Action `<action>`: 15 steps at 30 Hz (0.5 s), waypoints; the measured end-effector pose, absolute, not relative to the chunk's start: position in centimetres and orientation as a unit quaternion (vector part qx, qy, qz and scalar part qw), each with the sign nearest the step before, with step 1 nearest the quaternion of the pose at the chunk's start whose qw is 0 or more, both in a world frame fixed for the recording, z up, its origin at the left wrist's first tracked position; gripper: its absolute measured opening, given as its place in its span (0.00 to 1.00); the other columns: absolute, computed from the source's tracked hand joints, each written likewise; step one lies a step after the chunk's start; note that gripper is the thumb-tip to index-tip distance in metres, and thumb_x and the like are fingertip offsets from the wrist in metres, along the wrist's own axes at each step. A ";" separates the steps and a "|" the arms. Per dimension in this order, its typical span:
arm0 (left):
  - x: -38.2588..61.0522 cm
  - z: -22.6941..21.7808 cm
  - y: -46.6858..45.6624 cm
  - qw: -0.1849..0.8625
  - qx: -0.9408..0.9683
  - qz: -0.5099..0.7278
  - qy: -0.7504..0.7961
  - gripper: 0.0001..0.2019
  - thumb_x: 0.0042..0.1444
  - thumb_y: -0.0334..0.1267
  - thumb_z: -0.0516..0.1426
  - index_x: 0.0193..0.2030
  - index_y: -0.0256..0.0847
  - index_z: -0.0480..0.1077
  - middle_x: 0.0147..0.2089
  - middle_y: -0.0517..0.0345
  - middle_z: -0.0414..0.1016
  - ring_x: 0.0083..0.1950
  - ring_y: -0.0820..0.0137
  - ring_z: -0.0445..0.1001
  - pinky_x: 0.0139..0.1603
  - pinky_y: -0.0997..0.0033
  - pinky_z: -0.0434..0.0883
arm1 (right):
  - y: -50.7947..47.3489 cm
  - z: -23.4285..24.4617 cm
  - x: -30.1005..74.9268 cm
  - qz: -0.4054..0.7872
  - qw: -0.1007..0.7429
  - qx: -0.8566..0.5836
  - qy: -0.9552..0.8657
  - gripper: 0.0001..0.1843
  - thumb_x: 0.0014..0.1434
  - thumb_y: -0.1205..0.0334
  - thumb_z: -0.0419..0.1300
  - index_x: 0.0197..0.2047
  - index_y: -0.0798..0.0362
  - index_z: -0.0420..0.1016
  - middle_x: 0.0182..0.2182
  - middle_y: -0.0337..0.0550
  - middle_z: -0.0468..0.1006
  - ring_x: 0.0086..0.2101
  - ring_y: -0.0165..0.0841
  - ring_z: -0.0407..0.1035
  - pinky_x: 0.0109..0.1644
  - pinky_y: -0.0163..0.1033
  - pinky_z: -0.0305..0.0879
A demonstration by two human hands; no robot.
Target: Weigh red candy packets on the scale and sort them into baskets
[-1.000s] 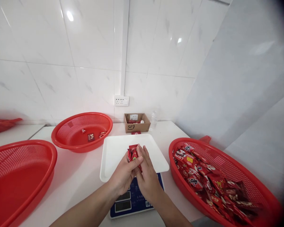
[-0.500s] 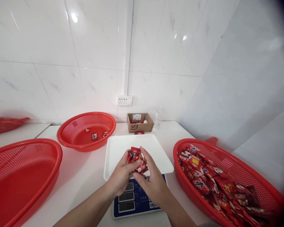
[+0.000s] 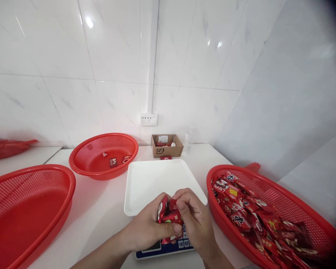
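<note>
White glossy tiles cover the two walls, and a white counter (image 3: 100,213) stands in the corner below a wall socket (image 3: 149,119). On the counter a white tray (image 3: 156,175) rests on a blue scale (image 3: 168,251), and nothing lies on the tray.

The left hand (image 3: 148,229) and the right hand (image 3: 197,224) meet over the front edge of the tray, above the scale's panel. Between them is a small bundle of red candy packets (image 3: 169,217). The left fingers are curled under the bundle and the thumb presses across its front. The right fingers (image 3: 184,205) are bent and pinch the top of the packets from the other side.

A second ago the same bundle was higher and further away, over the middle of the tray, with the right fingers lying more flat. Now both hands are lower and nearer to the body, and they close more tightly, so the packets remain in the hands and not on the tray.

At the right, a red mesh basket (image 3: 271,186) holds many similar packets (image 3: 240,215). A round red basket (image 3: 86,153) behind the tray holds only a few packets (image 3: 113,161). Another large red basket (image 3: 30,209) stands at the left. A cardboard box (image 3: 167,146) sits against the wall.
</note>
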State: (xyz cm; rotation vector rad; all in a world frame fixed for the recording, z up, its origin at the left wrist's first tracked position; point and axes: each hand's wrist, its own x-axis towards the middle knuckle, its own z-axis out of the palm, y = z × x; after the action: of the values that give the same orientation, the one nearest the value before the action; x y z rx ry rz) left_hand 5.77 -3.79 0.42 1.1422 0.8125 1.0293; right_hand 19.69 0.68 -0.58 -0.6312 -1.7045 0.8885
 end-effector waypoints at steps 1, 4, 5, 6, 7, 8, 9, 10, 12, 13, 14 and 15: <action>5.8 0.5 -3.9 0.637 0.507 0.452 0.364 0.20 0.47 0.46 0.64 0.35 0.39 0.58 0.30 0.63 0.64 0.30 0.75 0.64 0.30 0.74 0.61 | 0.6 -0.6 19.7 0.369 0.533 -0.262 -0.715 0.12 0.62 0.60 0.52 0.27 0.51 0.66 0.28 0.37 0.70 0.29 0.27 0.66 0.32 0.31 0.63; 5.7 0.4 -4.0 0.607 0.528 0.453 0.384 0.20 0.46 0.47 0.64 0.33 0.39 0.58 0.30 0.63 0.62 0.32 0.74 0.63 0.32 0.74 0.61 | 0.4 -0.6 19.6 0.369 0.536 -0.255 -0.716 0.13 0.63 0.59 0.50 0.26 0.51 0.63 0.26 0.37 0.68 0.28 0.27 0.65 0.31 0.31 0.62; 5.7 0.4 -4.0 0.603 0.534 0.450 0.385 0.19 0.47 0.47 0.63 0.33 0.39 0.58 0.30 0.63 0.62 0.32 0.75 0.62 0.32 0.74 0.61 | 0.3 -0.5 19.6 0.371 0.536 -0.254 -0.715 0.14 0.63 0.59 0.50 0.26 0.51 0.63 0.26 0.37 0.68 0.28 0.27 0.65 0.31 0.32 0.62; 5.7 0.3 -4.0 0.599 0.541 0.447 0.385 0.19 0.47 0.47 0.63 0.33 0.39 0.58 0.30 0.64 0.61 0.31 0.75 0.61 0.32 0.74 0.60 | 0.3 -0.5 19.6 0.374 0.536 -0.254 -0.713 0.14 0.63 0.58 0.50 0.26 0.51 0.63 0.25 0.37 0.68 0.27 0.28 0.65 0.31 0.32 0.62; 5.6 0.3 -4.0 0.594 0.549 0.443 0.387 0.19 0.47 0.46 0.63 0.33 0.39 0.58 0.30 0.64 0.61 0.31 0.75 0.61 0.32 0.75 0.60 | 0.2 -0.5 19.6 0.376 0.536 -0.255 -0.712 0.15 0.64 0.58 0.50 0.25 0.51 0.63 0.25 0.37 0.68 0.28 0.28 0.65 0.31 0.32 0.62; 5.6 0.3 -3.9 0.588 0.556 0.438 0.391 0.18 0.47 0.46 0.63 0.33 0.40 0.58 0.29 0.64 0.61 0.31 0.76 0.61 0.31 0.75 0.60 | 0.2 -0.5 19.7 0.376 0.534 -0.258 -0.712 0.16 0.64 0.58 0.49 0.25 0.51 0.63 0.26 0.38 0.68 0.28 0.28 0.65 0.31 0.32 0.63; 5.4 0.3 -3.8 0.581 0.564 0.431 0.398 0.17 0.48 0.45 0.63 0.33 0.40 0.59 0.29 0.65 0.62 0.30 0.76 0.61 0.31 0.75 0.60 | 0.2 -0.5 19.8 0.374 0.531 -0.263 -0.713 0.16 0.64 0.58 0.48 0.26 0.51 0.65 0.27 0.38 0.70 0.29 0.28 0.66 0.33 0.32 0.64; 5.2 0.5 -3.7 0.568 0.574 0.423 0.411 0.16 0.49 0.44 0.62 0.34 0.40 0.59 0.29 0.65 0.62 0.29 0.76 0.61 0.31 0.75 0.61 | 0.3 -0.5 19.9 0.371 0.526 -0.269 -0.716 0.15 0.65 0.58 0.47 0.28 0.51 0.67 0.28 0.39 0.71 0.31 0.29 0.68 0.35 0.32 0.65; 4.3 1.0 -3.1 0.512 0.597 0.417 0.455 0.13 0.51 0.43 0.60 0.35 0.41 0.60 0.31 0.63 0.66 0.32 0.73 0.66 0.33 0.73 0.64 | 0.4 -0.7 20.5 0.361 0.513 -0.289 -0.723 0.13 0.65 0.59 0.48 0.35 0.50 0.72 0.33 0.41 0.74 0.36 0.30 0.69 0.40 0.33 0.66; 3.5 1.5 -2.6 0.462 0.608 0.424 0.486 0.12 0.52 0.43 0.59 0.35 0.41 0.60 0.33 0.61 0.68 0.35 0.71 0.69 0.36 0.72 0.65 | 0.5 -0.9 20.9 0.354 0.505 -0.302 -0.727 0.12 0.64 0.59 0.49 0.39 0.49 0.72 0.36 0.42 0.75 0.39 0.31 0.70 0.43 0.34 0.66; 2.6 1.9 -2.0 0.395 0.615 0.438 0.524 0.10 0.53 0.44 0.57 0.35 0.42 0.61 0.35 0.59 0.70 0.40 0.68 0.70 0.40 0.70 0.66 | 0.7 -1.1 21.5 0.346 0.498 -0.317 -0.729 0.11 0.64 0.59 0.50 0.42 0.49 0.72 0.38 0.42 0.75 0.40 0.31 0.70 0.44 0.35 0.66; 1.5 2.4 -1.3 0.318 0.615 0.450 0.564 0.09 0.54 0.44 0.55 0.35 0.43 0.61 0.39 0.56 0.72 0.45 0.65 0.71 0.43 0.68 0.66 | 0.9 -1.3 22.1 0.338 0.490 -0.334 -0.731 0.11 0.63 0.58 0.51 0.44 0.48 0.71 0.40 0.42 0.76 0.41 0.32 0.70 0.45 0.36 0.66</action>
State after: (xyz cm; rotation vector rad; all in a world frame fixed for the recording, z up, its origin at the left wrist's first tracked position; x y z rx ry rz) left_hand 1.47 -1.27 2.43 1.6169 1.4844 1.1852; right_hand 22.09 0.86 -1.35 -0.8116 -1.7756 0.8205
